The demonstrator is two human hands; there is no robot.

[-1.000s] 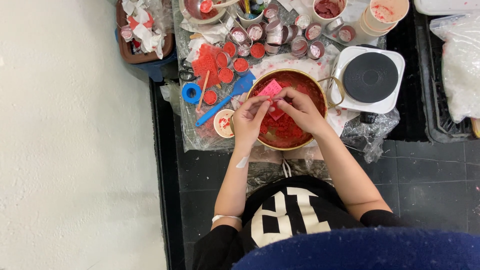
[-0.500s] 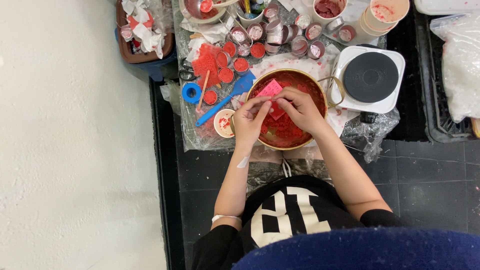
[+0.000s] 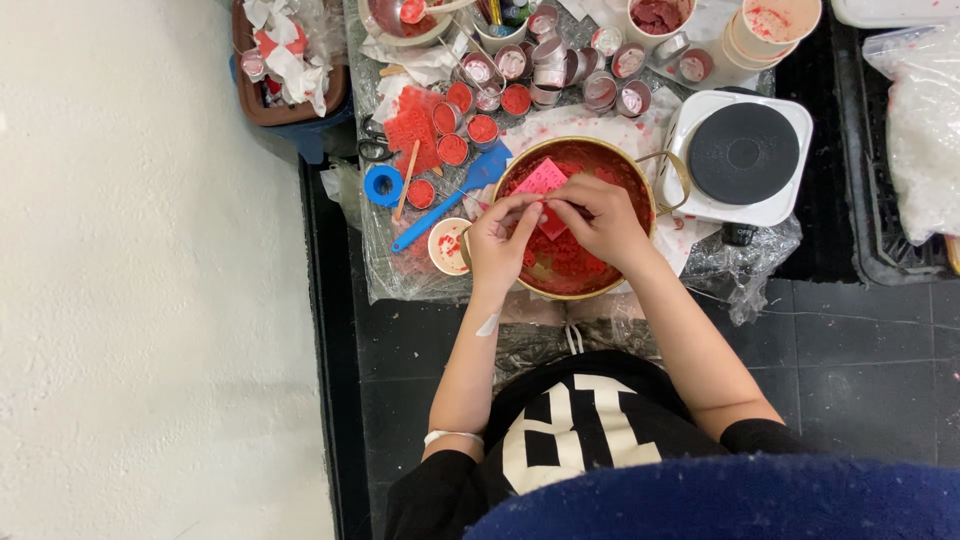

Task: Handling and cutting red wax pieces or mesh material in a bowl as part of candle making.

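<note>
Both my hands meet over a round gold-rimmed pot (image 3: 640, 170) filled with red crumbly material. My left hand (image 3: 497, 240) and my right hand (image 3: 598, 220) pinch a small pink card (image 3: 542, 183) between their fingertips, just above the red mass. The lower part of the card is hidden behind my fingers. A small white cup (image 3: 445, 246) with red specks stands just left of my left hand.
A white hotplate (image 3: 740, 155) with a black disc sits right of the pot. A blue spatula (image 3: 455, 195), a blue tape roll (image 3: 382, 185), several small red-filled tins (image 3: 470, 125) and empty metal tins (image 3: 560, 65) lie behind. A bin (image 3: 290, 65) with tissue stands at far left.
</note>
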